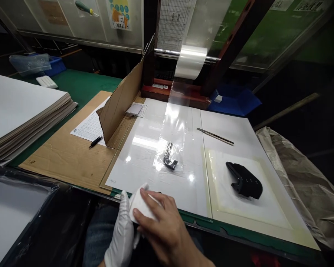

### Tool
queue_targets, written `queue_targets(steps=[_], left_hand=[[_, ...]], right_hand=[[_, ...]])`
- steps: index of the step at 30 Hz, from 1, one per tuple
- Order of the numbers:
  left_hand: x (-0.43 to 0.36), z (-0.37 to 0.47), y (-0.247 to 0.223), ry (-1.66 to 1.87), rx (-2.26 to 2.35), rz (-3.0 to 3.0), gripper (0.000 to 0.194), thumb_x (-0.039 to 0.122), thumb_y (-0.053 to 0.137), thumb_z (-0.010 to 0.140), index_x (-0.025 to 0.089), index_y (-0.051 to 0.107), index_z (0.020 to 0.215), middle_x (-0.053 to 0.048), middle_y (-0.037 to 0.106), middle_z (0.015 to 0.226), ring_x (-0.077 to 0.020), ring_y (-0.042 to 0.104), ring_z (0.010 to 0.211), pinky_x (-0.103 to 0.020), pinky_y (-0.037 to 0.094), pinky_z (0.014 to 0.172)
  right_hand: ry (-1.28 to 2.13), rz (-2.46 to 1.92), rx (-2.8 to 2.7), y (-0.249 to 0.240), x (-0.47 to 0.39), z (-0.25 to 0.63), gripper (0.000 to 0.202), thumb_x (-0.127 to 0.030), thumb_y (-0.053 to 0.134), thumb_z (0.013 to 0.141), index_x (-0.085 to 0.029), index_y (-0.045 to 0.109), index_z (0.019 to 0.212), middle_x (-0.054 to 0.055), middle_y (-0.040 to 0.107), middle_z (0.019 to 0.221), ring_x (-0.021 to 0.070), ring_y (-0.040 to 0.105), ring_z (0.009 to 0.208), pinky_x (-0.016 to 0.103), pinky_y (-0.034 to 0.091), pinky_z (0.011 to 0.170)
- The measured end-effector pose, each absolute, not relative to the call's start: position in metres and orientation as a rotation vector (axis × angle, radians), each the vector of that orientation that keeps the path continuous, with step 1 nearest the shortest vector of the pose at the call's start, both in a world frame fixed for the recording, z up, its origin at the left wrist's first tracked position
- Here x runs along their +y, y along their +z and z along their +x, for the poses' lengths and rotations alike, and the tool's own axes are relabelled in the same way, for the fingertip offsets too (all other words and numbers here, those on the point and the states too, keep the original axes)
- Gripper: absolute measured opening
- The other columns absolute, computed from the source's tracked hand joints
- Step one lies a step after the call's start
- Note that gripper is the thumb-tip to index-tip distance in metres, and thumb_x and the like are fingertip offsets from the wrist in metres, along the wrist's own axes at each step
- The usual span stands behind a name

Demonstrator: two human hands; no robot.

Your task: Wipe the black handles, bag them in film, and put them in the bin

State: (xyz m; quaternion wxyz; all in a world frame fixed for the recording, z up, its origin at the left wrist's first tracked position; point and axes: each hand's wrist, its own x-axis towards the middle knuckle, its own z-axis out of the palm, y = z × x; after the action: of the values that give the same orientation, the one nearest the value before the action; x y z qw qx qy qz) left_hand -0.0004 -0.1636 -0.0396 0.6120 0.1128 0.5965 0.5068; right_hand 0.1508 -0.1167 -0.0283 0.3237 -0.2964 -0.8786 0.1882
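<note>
My left hand (pixel 121 231), in a white glove, is at the table's front edge with its thumb up beside a white cloth (pixel 141 204). Bare fingers of my right hand (pixel 167 222) press on that cloth from the right. Whatever lies under the cloth is hidden. Beyond my hands, a small black hooked part (pixel 169 157) sits inside the end of a clear plastic film strip (pixel 176 115) on the white work surface. A larger black part (pixel 245 180) rests on a white sheet at the right.
Tweezers (pixel 215 136) lie right of the strip, which comes off a film roll (pixel 191 62). An upright cardboard piece (pixel 121 102) stands left, near a pen (pixel 95 141) and a printed form (pixel 90 124). A paper stack (pixel 25 111) is far left. A blue bin (pixel 231 102) is behind.
</note>
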Motion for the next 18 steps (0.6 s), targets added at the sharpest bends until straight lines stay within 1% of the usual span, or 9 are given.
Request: queue_targets(steps=[2,3,6,8,10,11,14,18], left_hand=[[-0.163,0.001,-0.037,1.132,1.388,0.218,0.081,0.079,0.046,0.086,0.02,0.06,0.138,-0.001,0.063,0.057,-0.0168,0.059,0.047,-0.022,0.044,0.04],[-0.162,0.001,-0.037,1.124,1.396,0.214,0.081,0.08,0.046,0.085,0.02,0.06,0.138,0.0,0.061,0.054,-0.0164,0.057,0.045,-0.022,0.044,0.04],[-0.16,0.004,-0.036,1.164,1.397,0.263,0.089,0.083,0.049,0.08,0.015,0.062,0.136,-0.001,0.061,0.052,-0.0184,0.058,0.049,-0.026,0.05,0.048],[-0.159,0.006,-0.036,1.156,1.425,0.321,0.088,0.083,0.051,0.08,0.014,0.063,0.134,0.001,0.058,0.05,-0.0165,0.053,0.046,-0.024,0.047,0.046],[-0.158,0.009,-0.036,1.129,1.462,0.354,0.083,0.08,0.05,0.083,0.016,0.062,0.135,0.003,0.054,0.048,-0.0129,0.047,0.04,-0.021,0.04,0.04],[-0.158,0.01,-0.035,1.12,1.472,0.366,0.082,0.079,0.049,0.084,0.017,0.062,0.135,0.003,0.055,0.049,-0.0119,0.046,0.039,-0.02,0.038,0.038],[-0.158,0.011,-0.033,1.125,1.445,0.437,0.082,0.079,0.05,0.084,0.014,0.063,0.133,0.0,0.06,0.054,-0.0138,0.052,0.042,-0.022,0.042,0.039],[-0.161,0.01,-0.034,1.077,1.462,0.508,0.078,0.075,0.043,0.09,0.014,0.059,0.136,0.003,0.054,0.046,-0.0137,0.047,0.037,-0.023,0.041,0.039]], right_hand=[[0.502,-0.881,-2.306,-0.03,-0.116,0.154,0.038,-0.015,0.055,0.096,-0.024,0.058,0.133,0.011,0.052,0.149,0.0258,0.052,0.128,0.047,0.054,0.094],[0.474,-0.946,-2.278,-0.03,-0.118,0.155,0.04,-0.012,0.054,0.096,-0.024,0.057,0.134,0.011,0.052,0.149,0.0256,0.051,0.129,0.047,0.053,0.094],[0.366,-0.968,-2.235,-0.032,-0.127,0.151,0.04,-0.008,0.054,0.092,-0.02,0.06,0.13,0.014,0.051,0.15,0.0288,0.05,0.131,0.048,0.052,0.093],[0.317,-1.011,-2.224,-0.033,-0.133,0.148,0.038,-0.01,0.054,0.093,-0.019,0.061,0.128,0.014,0.052,0.149,0.0302,0.051,0.13,0.048,0.053,0.09],[0.272,-1.203,-2.159,-0.036,-0.137,0.145,0.039,-0.013,0.054,0.095,-0.021,0.06,0.133,0.014,0.053,0.148,0.03,0.053,0.127,0.047,0.053,0.087],[0.247,-1.268,-2.118,-0.038,-0.139,0.144,0.039,-0.013,0.054,0.095,-0.021,0.06,0.133,0.014,0.054,0.147,0.0304,0.054,0.126,0.047,0.053,0.087],[0.227,-1.269,-2.045,-0.046,-0.143,0.14,0.037,-0.012,0.055,0.094,-0.024,0.064,0.127,0.012,0.055,0.146,0.0326,0.054,0.127,0.049,0.051,0.087],[0.201,-1.37,-1.971,-0.058,-0.147,0.136,0.042,-0.016,0.052,0.096,-0.026,0.058,0.136,0.012,0.053,0.148,0.0346,0.055,0.126,0.05,0.05,0.085]])
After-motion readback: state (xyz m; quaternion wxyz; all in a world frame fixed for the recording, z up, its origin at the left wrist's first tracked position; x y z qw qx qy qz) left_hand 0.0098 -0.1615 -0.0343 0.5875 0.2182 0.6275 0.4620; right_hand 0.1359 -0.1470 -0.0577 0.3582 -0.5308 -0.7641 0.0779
